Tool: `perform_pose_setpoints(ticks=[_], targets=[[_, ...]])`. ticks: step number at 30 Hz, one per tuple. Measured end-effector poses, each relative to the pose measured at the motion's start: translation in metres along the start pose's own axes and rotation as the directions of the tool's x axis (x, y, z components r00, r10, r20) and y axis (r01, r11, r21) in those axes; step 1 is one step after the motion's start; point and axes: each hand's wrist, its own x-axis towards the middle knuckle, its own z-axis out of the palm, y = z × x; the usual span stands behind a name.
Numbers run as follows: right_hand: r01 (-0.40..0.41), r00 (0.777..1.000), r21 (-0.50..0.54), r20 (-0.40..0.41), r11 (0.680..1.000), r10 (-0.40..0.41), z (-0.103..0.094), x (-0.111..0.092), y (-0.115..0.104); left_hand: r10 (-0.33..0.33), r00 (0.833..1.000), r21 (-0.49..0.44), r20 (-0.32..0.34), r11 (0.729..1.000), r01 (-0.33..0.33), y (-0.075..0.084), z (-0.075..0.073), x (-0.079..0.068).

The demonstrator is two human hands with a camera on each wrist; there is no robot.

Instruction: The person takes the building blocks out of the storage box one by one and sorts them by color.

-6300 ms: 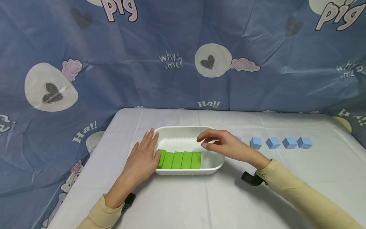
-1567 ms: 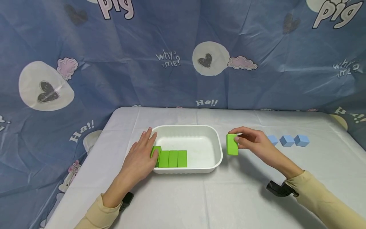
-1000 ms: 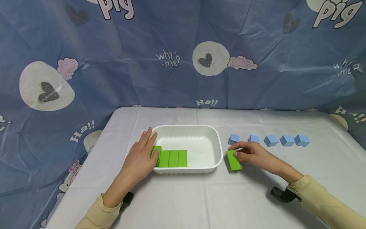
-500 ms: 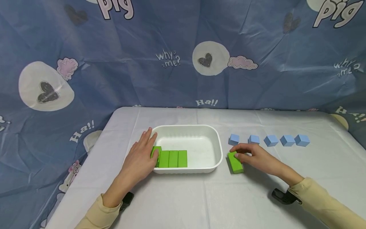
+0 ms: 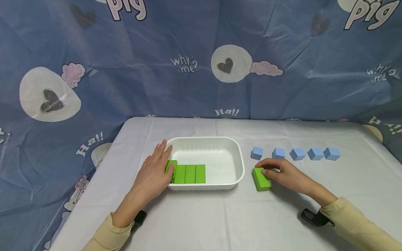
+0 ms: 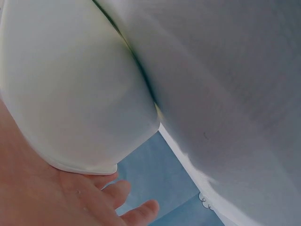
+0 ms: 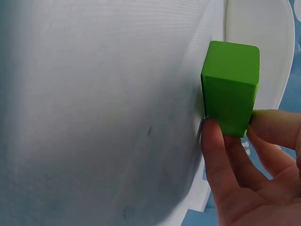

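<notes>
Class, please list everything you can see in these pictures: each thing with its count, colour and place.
Backdrop: 1, blue with printed words and shapes, behind
Table cover: 1, white, foreground
Tray: 1, white, on the table cover
Row blocks: at least 4 visible, green, inside the tray
Single block: 1, green, right of the tray
Small blocks: 5, blue, in a row, rear right
Wrist devices: 2, black, at the wrists
Sleeves: 2, beige, forearms
Left hand: 1, at the tray's left end
Right hand: 1, pinching the single block

The white-covered table [image 5: 194, 219] carries a white tray [image 5: 224, 157], a green block [image 5: 260, 180] just beside it, and five light-blue blocks [image 5: 297, 154] in a row.
</notes>
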Motion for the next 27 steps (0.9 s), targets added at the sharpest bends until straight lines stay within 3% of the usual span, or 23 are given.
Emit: perform_pose_setpoints(ticks=[10, 18, 27], targets=[[0.014, 1.0, -0.01, -0.007, 1.0, -0.014, -0.003, 0.0, 0.0, 0.003, 1.0, 0.002, -0.012, 1.0, -0.003, -0.001, 0.0, -0.001], [0.029, 0.997, 0.055, -0.08, 0.998, -0.025, -0.014, 0.001, -0.013, -0.001, 1.0, 0.014, -0.001, 1.0, 0.001, -0.002, 0.0, 0.0], [0.17, 0.98, 0.144, -0.125, 0.975, -0.153, -0.018, 0.009, -0.029, -0.02, 1.0, 0.054, 0.024, 0.998, 0.019, 0.0, -0.001, 0.0]])
